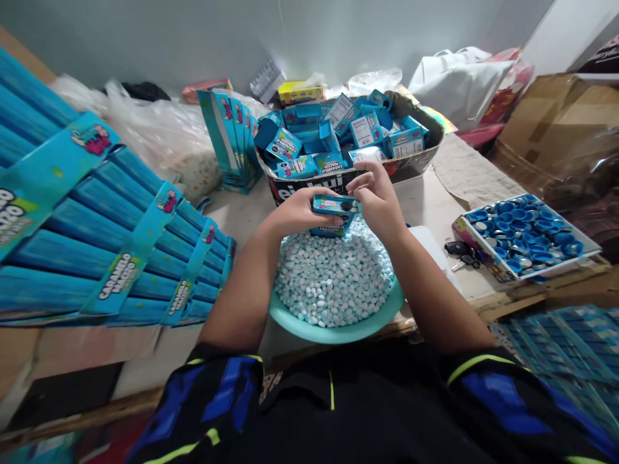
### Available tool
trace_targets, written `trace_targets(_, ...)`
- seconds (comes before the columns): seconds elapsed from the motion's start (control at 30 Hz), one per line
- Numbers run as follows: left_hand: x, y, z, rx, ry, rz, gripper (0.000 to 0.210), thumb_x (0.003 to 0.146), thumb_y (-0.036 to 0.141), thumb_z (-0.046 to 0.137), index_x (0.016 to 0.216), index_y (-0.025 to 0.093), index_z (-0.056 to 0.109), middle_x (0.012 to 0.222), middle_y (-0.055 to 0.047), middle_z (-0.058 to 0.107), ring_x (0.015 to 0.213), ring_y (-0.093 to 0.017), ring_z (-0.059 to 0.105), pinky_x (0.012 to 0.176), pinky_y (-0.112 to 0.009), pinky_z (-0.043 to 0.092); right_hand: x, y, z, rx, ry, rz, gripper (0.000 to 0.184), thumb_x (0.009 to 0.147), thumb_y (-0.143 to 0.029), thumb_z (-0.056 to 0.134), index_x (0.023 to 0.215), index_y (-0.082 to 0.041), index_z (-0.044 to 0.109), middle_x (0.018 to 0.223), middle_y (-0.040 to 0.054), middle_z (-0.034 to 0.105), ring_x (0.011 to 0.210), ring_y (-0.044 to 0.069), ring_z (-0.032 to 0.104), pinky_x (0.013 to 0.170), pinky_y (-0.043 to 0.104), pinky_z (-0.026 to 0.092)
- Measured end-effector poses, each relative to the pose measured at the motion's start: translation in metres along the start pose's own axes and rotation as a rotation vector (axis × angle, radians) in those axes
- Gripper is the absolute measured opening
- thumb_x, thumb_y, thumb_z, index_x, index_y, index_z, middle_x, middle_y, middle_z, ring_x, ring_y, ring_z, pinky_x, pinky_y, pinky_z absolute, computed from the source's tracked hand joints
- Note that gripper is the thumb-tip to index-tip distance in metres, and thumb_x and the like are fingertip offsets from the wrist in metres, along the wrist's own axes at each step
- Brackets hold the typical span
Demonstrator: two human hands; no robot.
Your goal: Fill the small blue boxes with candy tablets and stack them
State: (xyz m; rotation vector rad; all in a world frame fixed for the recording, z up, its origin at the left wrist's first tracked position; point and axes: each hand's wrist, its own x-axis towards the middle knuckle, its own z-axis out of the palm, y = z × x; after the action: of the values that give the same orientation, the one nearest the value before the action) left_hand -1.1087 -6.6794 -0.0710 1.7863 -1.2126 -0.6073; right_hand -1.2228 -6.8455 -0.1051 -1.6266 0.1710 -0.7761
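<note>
My left hand (305, 209) is closed around a small blue candy box (333, 205) printed "Caramelo Macizo", tilted above the bowl. My right hand (376, 198) is at the box's right end, its fingers bent, with a few pale candies at the fingertips beside the dark opening. Below both hands, a turquoise bowl (333, 336) is heaped with white and pale blue candies (333, 277). Behind them stands a cut-down carton (411, 161) full of similar small blue boxes (365, 129).
Tall stacks of blue packs (120, 258) lean in from the left. On the right are a shallow tray (503, 274) of blue caps (522, 235), keys (461, 251) and a brown cardboard box (546, 122). Folded blue displays (229, 138) and plastic bags (155, 129) stand at the back left.
</note>
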Motion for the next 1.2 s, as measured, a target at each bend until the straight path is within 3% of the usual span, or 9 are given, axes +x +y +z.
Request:
trace_targets(0.2, 0.001, 0.001, 0.0, 0.024, 0.012, -0.01, 0.059, 0.071, 0.051, 0.091, 0.117, 0.017, 0.078, 0.112, -0.009, 0.077, 0.105, -0.029, 0.072, 0.09, -0.038, 0.057, -0.001, 0.0, 0.003, -0.066, -0.186, 0.22, 0.044, 0.082, -0.023, 0.058, 0.127, -0.024, 0.055, 0.09, 0.0005, 0.064, 0.086, 0.02, 0.062, 0.086, 0.039, 0.05)
trace_targets(0.37, -0.002, 0.002, -0.003, 0.092, 0.043, 0.002, 0.06, 0.069, 0.054, 0.092, 0.114, 0.017, 0.077, 0.108, -0.008, 0.077, 0.102, -0.028, 0.072, 0.086, -0.035, 0.056, -0.002, -0.003, 0.001, -0.069, -0.159, 0.221, 0.042, 0.092, -0.048, 0.063, 0.125, -0.023, 0.058, 0.087, -0.0008, 0.06, 0.089, 0.019, 0.061, 0.086, 0.037, 0.048)
trace_targets(0.57, -0.005, 0.002, -0.008, 0.129, 0.036, 0.04, 0.058, 0.068, 0.055, 0.092, 0.11, 0.017, 0.078, 0.102, -0.006, 0.077, 0.098, -0.027, 0.072, 0.08, -0.031, 0.054, -0.01, -0.006, -0.009, -0.103, -0.226, 0.293, 0.043, 0.086, -0.054, 0.071, 0.11, -0.02, 0.067, 0.087, -0.0006, 0.061, 0.082, 0.015, 0.057, 0.074, 0.03, 0.044)
trace_targets(0.73, -0.005, 0.002, -0.011, 0.114, -0.036, 0.072, 0.061, 0.069, 0.057, 0.091, 0.113, 0.017, 0.078, 0.105, -0.006, 0.078, 0.098, -0.027, 0.072, 0.082, -0.031, 0.055, -0.01, -0.008, -0.006, -0.063, -0.28, 0.409, 0.054, 0.079, -0.06, 0.08, 0.114, -0.02, 0.066, 0.085, -0.002, 0.063, 0.074, 0.013, 0.055, 0.066, 0.025, 0.042)
trace_targets(0.87, -0.007, 0.005, -0.012, 0.202, 0.01, 0.077, 0.064, 0.07, 0.06, 0.09, 0.116, 0.018, 0.078, 0.108, -0.006, 0.079, 0.101, -0.028, 0.072, 0.087, -0.032, 0.055, -0.004, -0.012, -0.004, -0.085, -0.17, 0.385, 0.045, 0.099, -0.061, 0.057, 0.112, -0.019, 0.065, 0.093, 0.0017, 0.067, 0.079, 0.014, 0.061, 0.069, 0.025, 0.047)
trace_targets(0.93, -0.006, 0.01, -0.013, 0.276, 0.076, 0.056, 0.063, 0.07, 0.063, 0.088, 0.115, 0.019, 0.078, 0.109, -0.005, 0.079, 0.101, -0.028, 0.072, 0.089, -0.032, 0.055, -0.008, -0.015, -0.008, -0.225, -0.108, 0.298, 0.041, 0.106, -0.053, 0.045, 0.112, -0.018, 0.065, 0.099, 0.0045, 0.07, 0.089, 0.016, 0.066, 0.079, 0.027, 0.05)
trace_targets(1.0, -0.005, 0.018, -0.015, 0.364, 0.126, -0.003, 0.06, 0.073, 0.063, 0.086, 0.116, 0.022, 0.076, 0.108, -0.002, 0.079, 0.101, -0.027, 0.071, 0.089, -0.031, 0.054, -0.02, -0.02, -0.015, -0.479, -0.142, 0.214, 0.041, 0.108, -0.051, 0.046, 0.115, -0.017, 0.067, 0.107, 0.0085, 0.073, 0.102, 0.021, 0.068, 0.091, 0.032, 0.051)
trace_targets(1.1, -0.001, 0.025, -0.018, 0.493, 0.126, -0.065, 0.05, 0.081, 0.058, 0.079, 0.118, 0.027, 0.073, 0.11, 0.004, 0.078, 0.108, -0.027, 0.07, 0.093, -0.032, 0.054, -0.048, -0.028, -0.022, -0.842, -0.355, 0.151, 0.058, 0.104, -0.067, 0.047, 0.12, -0.017, 0.071, 0.123, 0.017, 0.073, 0.118, 0.032, 0.067, 0.104, 0.045, 0.05)
trace_targets(1.2, 0.003, 0.013, -0.025, 0.552, 0.14, -0.069, 0.044, 0.08, 0.062, 0.076, 0.115, 0.036, 0.072, 0.112, 0.011, 0.077, 0.109, -0.029, 0.07, 0.095, -0.038, 0.056, -0.072, -0.034, -0.022, -0.989, -0.485, 0.051, 0.081, 0.089, -0.085, 0.056, 0.137, -0.021, 0.066, 0.139, 0.0213, 0.065, 0.131, 0.04, 0.06, 0.112, 0.054, 0.047)
